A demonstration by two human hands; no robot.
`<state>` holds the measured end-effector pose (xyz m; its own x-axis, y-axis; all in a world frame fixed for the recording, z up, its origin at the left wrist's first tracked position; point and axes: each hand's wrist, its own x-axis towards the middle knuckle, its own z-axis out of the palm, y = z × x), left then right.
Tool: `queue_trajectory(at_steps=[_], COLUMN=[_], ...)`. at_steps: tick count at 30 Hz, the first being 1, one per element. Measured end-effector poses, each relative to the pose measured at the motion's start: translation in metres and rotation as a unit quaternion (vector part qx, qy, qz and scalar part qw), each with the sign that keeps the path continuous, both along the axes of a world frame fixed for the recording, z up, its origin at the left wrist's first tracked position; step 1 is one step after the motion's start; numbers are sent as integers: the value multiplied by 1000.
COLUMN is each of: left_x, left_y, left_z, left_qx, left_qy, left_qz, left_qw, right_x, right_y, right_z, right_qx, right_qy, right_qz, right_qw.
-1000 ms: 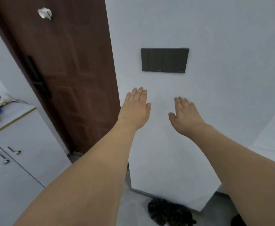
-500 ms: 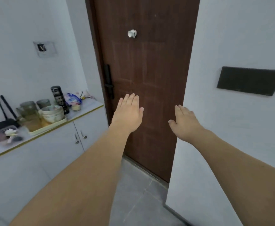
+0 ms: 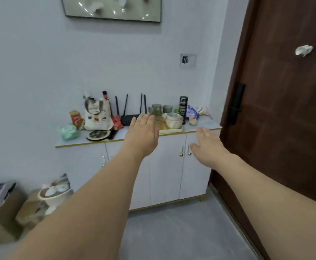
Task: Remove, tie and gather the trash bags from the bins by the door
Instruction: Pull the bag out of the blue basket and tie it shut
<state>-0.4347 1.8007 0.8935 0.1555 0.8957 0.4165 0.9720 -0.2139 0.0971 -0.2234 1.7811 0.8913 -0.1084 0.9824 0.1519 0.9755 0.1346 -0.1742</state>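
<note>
Both arms reach forward, bare, with the palms facing down and the fingers straight. The left hand (image 3: 143,131) hangs in the air in front of the cabinet (image 3: 164,166), its grip released and holding nothing. The right hand (image 3: 207,145) hangs a little lower and to the right, near the cabinet's right doors, its grip also released and empty. The two hands are apart and touch nothing.

The trash bin (image 3: 49,198) stands on the floor (image 3: 172,231) at the lower left, beside the cabinet's left end and well apart from both hands. It is pale, with white crumpled things showing at its open top; it is too blurred to tell whether a bag lines it. Cardboard boxes (image 3: 5,218) sit just left of it.

The cabinet is white with a gold edge and small gold knobs. On its top stand a cloth bag (image 3: 97,117), a black router (image 3: 131,117) with upright antennas, a stack of bowls (image 3: 173,121) on a tray (image 3: 172,130), glass jars (image 3: 157,109), a tall black can (image 3: 183,108), a green packet (image 3: 68,131) and a red box (image 3: 75,117).

The brown door (image 3: 284,119) fills the right side, with a black lock (image 3: 236,104) on its left edge and a white crumpled piece (image 3: 303,50) stuck higher up. A framed picture (image 3: 112,8) hangs on the wall above the cabinet, and a small wall plate (image 3: 187,61) sits between the picture and the door.
</note>
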Motion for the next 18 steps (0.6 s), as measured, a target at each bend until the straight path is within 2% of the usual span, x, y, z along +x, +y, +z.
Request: queue_trajectory(at_steps=[9, 18], left_x=[-263, -523], left_y=[-76, -189], left_z=[2, -8], left_qx=[15, 1], left_qy=[3, 10], left_qz=[178, 353], left_qw=[984, 935], right_x=[-264, -543], right_y=[-4, -54], right_z=[6, -5], right_qx=[18, -3], right_qy=[15, 27], right_qz=[184, 369], right_qw=[983, 929])
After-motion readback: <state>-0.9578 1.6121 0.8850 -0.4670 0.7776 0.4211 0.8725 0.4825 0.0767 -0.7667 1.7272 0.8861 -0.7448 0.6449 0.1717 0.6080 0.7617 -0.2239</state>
